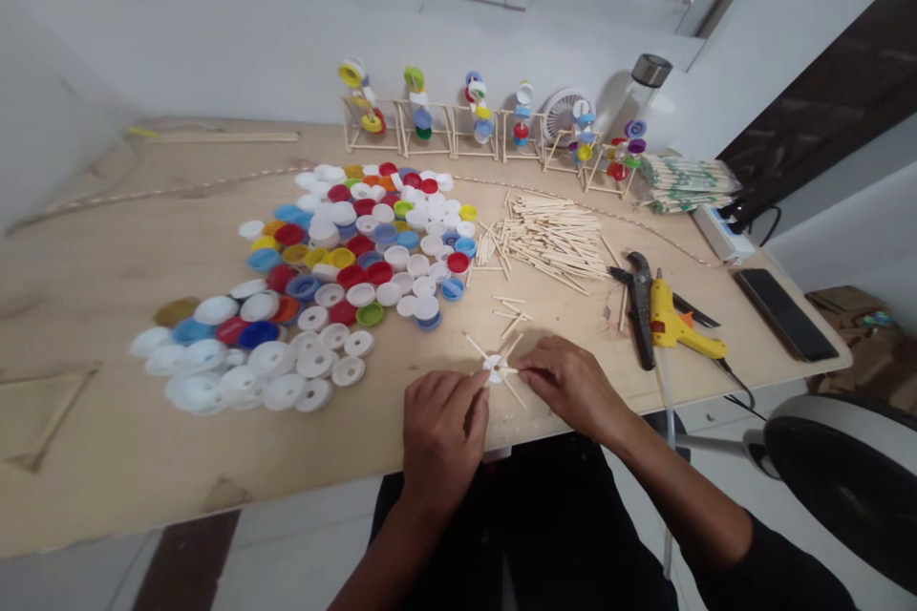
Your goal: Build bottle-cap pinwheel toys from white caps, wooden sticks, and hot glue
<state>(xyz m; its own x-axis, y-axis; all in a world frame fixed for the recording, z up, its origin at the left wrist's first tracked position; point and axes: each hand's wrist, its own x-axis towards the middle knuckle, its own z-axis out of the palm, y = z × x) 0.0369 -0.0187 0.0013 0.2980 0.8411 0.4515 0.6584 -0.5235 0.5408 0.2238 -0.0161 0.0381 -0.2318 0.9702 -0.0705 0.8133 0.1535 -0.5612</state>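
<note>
Near the table's front edge lies a small white disc (494,365) with several thin wooden sticks pointing outward from it like spokes. My left hand (445,420) is on its left side, thumb and fingertips pinching at the disc's rim. On the other side, my right hand (563,377) pinches a wooden stick (507,370) that reaches onto the disc. A few loose sticks (512,310) lie just beyond my hands. Behind them is a large pile of wooden sticks (555,239).
Many coloured bottle caps (358,272) cover the table's left middle. Several stick-and-cap wheels on stands (419,119) line the back wall. To the right are black-handled cutters (640,310), a yellow glue gun (677,320), a phone (786,313) and a power strip (723,234).
</note>
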